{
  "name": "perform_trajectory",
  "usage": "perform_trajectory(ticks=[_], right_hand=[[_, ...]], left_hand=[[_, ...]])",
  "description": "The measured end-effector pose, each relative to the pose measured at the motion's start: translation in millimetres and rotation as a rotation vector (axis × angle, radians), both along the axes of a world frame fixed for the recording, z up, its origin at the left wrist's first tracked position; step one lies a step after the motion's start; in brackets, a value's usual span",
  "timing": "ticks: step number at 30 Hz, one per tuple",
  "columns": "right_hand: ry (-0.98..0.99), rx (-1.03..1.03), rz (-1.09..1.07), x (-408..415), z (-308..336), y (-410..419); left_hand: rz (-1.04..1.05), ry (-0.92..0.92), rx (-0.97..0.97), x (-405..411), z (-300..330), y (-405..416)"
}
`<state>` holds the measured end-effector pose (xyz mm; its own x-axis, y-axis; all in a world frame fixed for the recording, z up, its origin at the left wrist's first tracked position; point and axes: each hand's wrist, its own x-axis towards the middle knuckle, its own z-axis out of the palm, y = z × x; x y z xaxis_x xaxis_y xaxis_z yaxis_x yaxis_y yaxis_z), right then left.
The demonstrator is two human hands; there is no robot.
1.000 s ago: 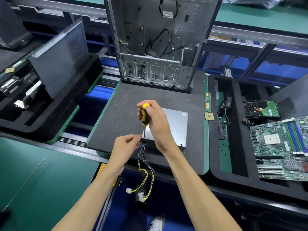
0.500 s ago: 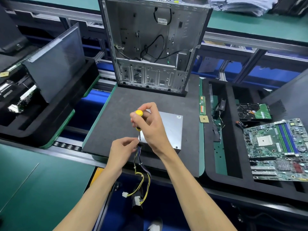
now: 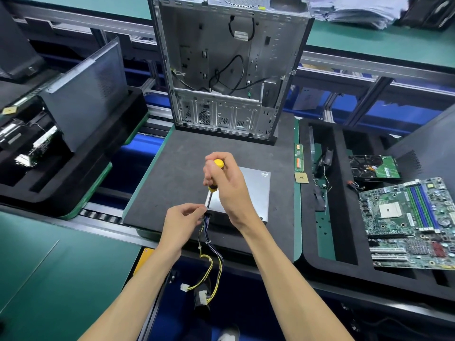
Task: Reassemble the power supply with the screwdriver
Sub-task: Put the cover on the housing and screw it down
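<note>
The right hand (image 3: 229,190) is clamped around the screwdriver (image 3: 213,185), tip on the power supply (image 3: 253,193) lying on the dark mat (image 3: 177,173); the left hand (image 3: 182,222) pinches at its near corner, fingers together.

— Where does the head view look from?
— From above the workbench, facing forward and down; both forearms enter from the bottom edge and meet at centre frame, close to the lens.
— What fills the frame?
— A grey foam mat (image 3: 172,173) lies at centre, an open computer case (image 3: 221,70) stands at top centre, and a motherboard (image 3: 408,222) sits at the right edge. The wide angle bends the conveyor rails toward the corners.
— Any second view?
— None; one camera only.
</note>
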<state>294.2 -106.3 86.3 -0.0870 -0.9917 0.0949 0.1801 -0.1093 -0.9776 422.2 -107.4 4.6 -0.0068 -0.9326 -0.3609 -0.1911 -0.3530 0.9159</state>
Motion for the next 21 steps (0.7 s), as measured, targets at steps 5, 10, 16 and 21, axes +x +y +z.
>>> perform_trajectory(ticks=[5, 10, 16, 21], right_hand=[[0.010, -0.002, 0.015, -2.4, -2.6, 0.8], [0.017, -0.060, 0.024, -0.9, -4.7, 3.9], [-0.011, -0.022, 0.074, -2.5, -7.5, 0.1], [0.027, -0.035, 0.069, -1.0, -7.0, 0.4]], left_hand=[[-0.004, -0.021, -0.003, -0.6, -0.6, 0.0], [0.002, 0.007, 0.003, -0.3, -0.5, -0.2], [0.011, 0.007, 0.008, -0.1, -0.4, 0.1], [0.010, -0.008, 0.001, -0.2, 1.3, 0.8]])
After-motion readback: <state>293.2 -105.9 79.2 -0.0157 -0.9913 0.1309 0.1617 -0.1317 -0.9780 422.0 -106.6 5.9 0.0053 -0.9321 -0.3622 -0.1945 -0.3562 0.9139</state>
